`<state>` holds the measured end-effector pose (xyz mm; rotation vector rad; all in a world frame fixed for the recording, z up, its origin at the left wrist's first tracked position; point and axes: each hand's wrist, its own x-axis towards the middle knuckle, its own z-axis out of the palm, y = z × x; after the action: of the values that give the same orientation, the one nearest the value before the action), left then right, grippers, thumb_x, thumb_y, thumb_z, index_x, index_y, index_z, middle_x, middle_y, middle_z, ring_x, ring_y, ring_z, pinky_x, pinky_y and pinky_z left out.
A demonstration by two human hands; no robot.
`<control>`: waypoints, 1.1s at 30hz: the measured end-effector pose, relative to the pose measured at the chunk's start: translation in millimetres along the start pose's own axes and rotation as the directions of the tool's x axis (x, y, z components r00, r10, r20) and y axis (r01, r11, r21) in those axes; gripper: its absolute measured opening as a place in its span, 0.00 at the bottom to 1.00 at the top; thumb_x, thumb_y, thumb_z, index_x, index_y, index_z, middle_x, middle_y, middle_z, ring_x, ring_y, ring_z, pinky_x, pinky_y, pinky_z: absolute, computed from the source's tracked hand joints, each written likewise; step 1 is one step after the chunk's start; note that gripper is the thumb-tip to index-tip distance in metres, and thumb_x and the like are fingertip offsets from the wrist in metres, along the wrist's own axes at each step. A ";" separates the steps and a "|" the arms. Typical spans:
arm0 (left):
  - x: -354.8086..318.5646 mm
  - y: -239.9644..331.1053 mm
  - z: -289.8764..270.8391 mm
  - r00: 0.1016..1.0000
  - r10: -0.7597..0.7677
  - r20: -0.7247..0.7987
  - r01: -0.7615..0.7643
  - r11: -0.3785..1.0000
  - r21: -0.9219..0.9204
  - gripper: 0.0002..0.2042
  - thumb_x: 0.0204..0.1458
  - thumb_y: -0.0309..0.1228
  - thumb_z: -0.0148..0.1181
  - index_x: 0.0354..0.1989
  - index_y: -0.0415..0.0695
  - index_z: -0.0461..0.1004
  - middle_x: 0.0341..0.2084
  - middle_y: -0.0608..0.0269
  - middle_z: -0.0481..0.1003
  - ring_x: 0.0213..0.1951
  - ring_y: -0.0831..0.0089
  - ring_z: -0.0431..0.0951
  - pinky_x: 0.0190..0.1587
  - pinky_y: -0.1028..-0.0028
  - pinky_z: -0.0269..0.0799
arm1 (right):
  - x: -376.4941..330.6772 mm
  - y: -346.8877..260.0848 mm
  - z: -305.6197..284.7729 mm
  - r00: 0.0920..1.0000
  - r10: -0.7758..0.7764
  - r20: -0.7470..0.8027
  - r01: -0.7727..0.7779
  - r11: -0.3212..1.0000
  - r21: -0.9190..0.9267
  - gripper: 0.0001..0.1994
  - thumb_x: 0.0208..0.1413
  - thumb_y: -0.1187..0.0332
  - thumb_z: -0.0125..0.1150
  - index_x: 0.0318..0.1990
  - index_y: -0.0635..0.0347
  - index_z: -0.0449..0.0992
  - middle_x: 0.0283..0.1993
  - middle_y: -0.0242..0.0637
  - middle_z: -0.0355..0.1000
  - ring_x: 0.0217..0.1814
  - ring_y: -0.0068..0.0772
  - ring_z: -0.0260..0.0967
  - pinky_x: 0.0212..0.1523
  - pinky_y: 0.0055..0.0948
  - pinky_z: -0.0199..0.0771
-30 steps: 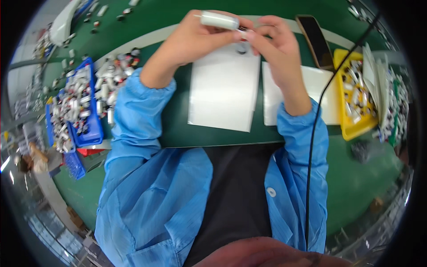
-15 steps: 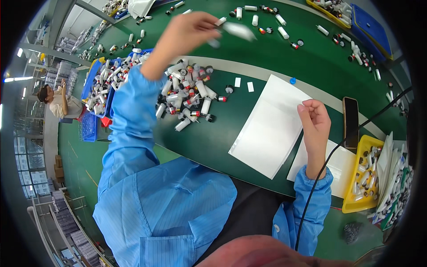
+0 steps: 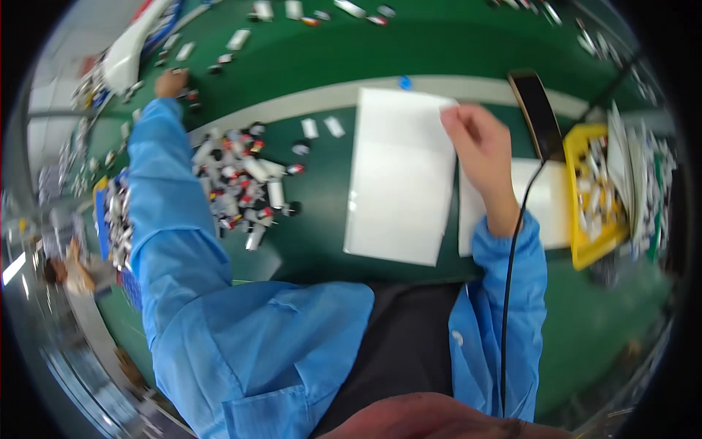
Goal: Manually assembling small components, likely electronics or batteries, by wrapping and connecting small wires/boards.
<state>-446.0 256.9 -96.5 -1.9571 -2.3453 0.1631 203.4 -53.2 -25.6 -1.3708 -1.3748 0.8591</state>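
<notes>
We are stretching our left arm far out to the upper left, the blue sleeve [image 3: 164, 197] running long and nearly straight across the green mat [image 3: 314, 219]. Our left hand [image 3: 170, 83] is reaching down among small parts [image 3: 191, 96] scattered near the far edge; it is small and blurred there, so we cannot tell whether it is gripping anything or how wide the fingers are standing.

Our right hand [image 3: 479, 143] is staying close in, the forearm coming up from the lower edge and the wrist bending slightly. Its fingers are curling loosely, with the fingertips [image 3: 450, 117] resting at the upper right corner of a white sheet [image 3: 398, 175]. We cannot tell whether the fingers are pinching that corner or only touching it.

The sheet is flat, smooth and rectangular, lying on the mat in front of us with its long side running away from us. A second white sheet [image 3: 552, 201] is lying just beside it on the right, partly under our wrist.

Between our arms a pile [image 3: 245, 183] of small white tubes with red and black ends is lying loose on the mat. A blue bin [image 3: 99, 212] holding more such pieces is sitting at the left edge. On the right, a yellow tray [image 3: 581, 241] is holding similar parts, and a dark phone [image 3: 537, 110] is lying just above it, with a black cable [image 3: 508, 293] trailing down across our right sleeve.
</notes>
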 end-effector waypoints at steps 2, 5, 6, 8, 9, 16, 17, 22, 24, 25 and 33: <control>16.0 -73.8 0.8 0.989 -0.116 0.087 0.141 0.917 -0.373 0.26 0.53 0.48 0.58 0.53 0.42 0.77 0.47 0.47 0.79 0.51 0.55 0.79 0.55 0.61 0.72 | 9.8 -3.2 -10.0 0.986 0.160 0.056 -0.169 0.933 0.318 0.10 0.58 0.68 0.65 0.40 0.66 0.80 0.27 0.23 0.71 0.29 0.12 0.63 0.30 0.16 0.62; 19.3 -79.1 -1.2 0.959 -0.139 -0.248 0.021 0.904 -0.427 0.23 0.55 0.46 0.56 0.49 0.39 0.78 0.42 0.45 0.81 0.47 0.50 0.80 0.50 0.61 0.72 | 9.8 0.5 -13.4 0.994 0.096 0.045 -0.105 0.947 0.304 0.10 0.59 0.68 0.64 0.41 0.66 0.81 0.27 0.26 0.73 0.29 0.14 0.65 0.32 0.15 0.65; 24.5 -72.5 -13.7 0.940 -0.124 -0.316 -0.002 0.929 -0.371 0.19 0.56 0.43 0.54 0.40 0.38 0.79 0.32 0.54 0.82 0.37 0.56 0.82 0.40 0.61 0.73 | 3.7 1.0 -11.3 0.997 0.028 0.079 -0.044 0.977 0.211 0.10 0.59 0.68 0.63 0.42 0.66 0.80 0.28 0.29 0.74 0.30 0.17 0.66 0.33 0.18 0.67; 14.3 -38.1 -38.0 0.959 -0.190 -0.212 -0.105 0.455 -0.884 0.14 0.58 0.40 0.53 0.29 0.42 0.75 0.21 0.73 0.70 0.24 0.77 0.69 0.26 0.72 0.62 | -3.3 -2.4 -4.0 0.977 -0.109 0.184 0.107 0.994 0.017 0.11 0.58 0.68 0.62 0.43 0.66 0.80 0.31 0.33 0.75 0.31 0.24 0.70 0.35 0.22 0.71; 1.1 -9.8 -58.5 0.953 -0.246 -0.177 -0.099 0.300 -0.949 0.14 0.59 0.40 0.53 0.36 0.42 0.77 0.28 0.68 0.76 0.29 0.76 0.73 0.29 0.77 0.64 | -5.5 -9.5 5.2 0.949 -0.172 0.264 0.200 0.976 -0.083 0.12 0.57 0.69 0.62 0.44 0.67 0.79 0.33 0.36 0.74 0.34 0.29 0.71 0.37 0.26 0.72; -157.2 104.9 -219.4 0.983 0.105 -0.149 -0.116 -0.268 -0.956 0.15 0.65 0.35 0.50 0.54 0.39 0.71 0.53 0.53 0.75 0.56 0.59 0.75 0.61 0.58 0.68 | -20.0 -37.1 64.4 0.739 -0.379 0.557 0.623 0.699 -0.351 0.12 0.46 0.70 0.66 0.37 0.65 0.75 0.40 0.45 0.67 0.45 0.47 0.68 0.48 0.41 0.72; -196.7 152.8 -240.2 0.976 0.120 -0.180 -0.154 -0.197 -0.968 0.14 0.63 0.36 0.53 0.50 0.39 0.72 0.48 0.56 0.76 0.49 0.65 0.76 0.54 0.64 0.70 | -19.4 -36.8 65.7 0.754 -0.356 0.553 0.608 0.698 -0.380 0.12 0.46 0.71 0.66 0.37 0.66 0.75 0.40 0.44 0.67 0.45 0.46 0.68 0.47 0.40 0.72; -296.3 243.2 -253.0 0.830 0.486 -0.273 -0.324 0.022 -0.946 0.13 0.64 0.35 0.52 0.52 0.42 0.72 0.51 0.58 0.76 0.47 0.68 0.80 0.47 0.72 0.74 | -24.6 -43.0 58.9 0.739 -0.325 0.590 0.613 0.688 -0.388 0.14 0.46 0.72 0.65 0.42 0.65 0.76 0.40 0.43 0.67 0.45 0.46 0.67 0.45 0.40 0.71; -319.9 272.0 -250.4 0.831 0.529 -0.173 -0.193 -0.018 -0.981 0.12 0.64 0.35 0.52 0.49 0.42 0.74 0.49 0.60 0.78 0.45 0.71 0.80 0.46 0.72 0.75 | -27.0 -45.9 60.3 0.747 -0.331 0.577 0.608 0.693 -0.389 0.14 0.46 0.73 0.64 0.43 0.65 0.76 0.40 0.43 0.67 0.45 0.46 0.67 0.44 0.40 0.70; -319.0 281.1 -231.3 0.813 0.538 -0.225 -0.192 -0.117 -0.974 0.11 0.64 0.35 0.54 0.47 0.42 0.74 0.47 0.62 0.78 0.44 0.73 0.80 0.46 0.72 0.75 | -29.6 -49.9 62.6 0.728 -0.341 0.595 0.631 0.672 -0.387 0.14 0.45 0.74 0.64 0.43 0.64 0.76 0.40 0.43 0.67 0.44 0.46 0.67 0.43 0.40 0.70; -336.7 317.0 -212.0 0.711 0.693 -0.119 0.009 -0.178 -0.984 0.10 0.64 0.34 0.56 0.46 0.40 0.71 0.44 0.63 0.76 0.46 0.71 0.80 0.47 0.74 0.73 | -31.5 -50.6 64.9 0.757 -0.287 0.587 0.601 0.660 -0.452 0.13 0.42 0.73 0.62 0.39 0.64 0.76 0.38 0.42 0.67 0.41 0.45 0.67 0.40 0.43 0.69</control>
<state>-48.7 -12.1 72.6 -3.5990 -1.8499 -2.0071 123.5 -80.2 -0.2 -1.1938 -2.4396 0.3875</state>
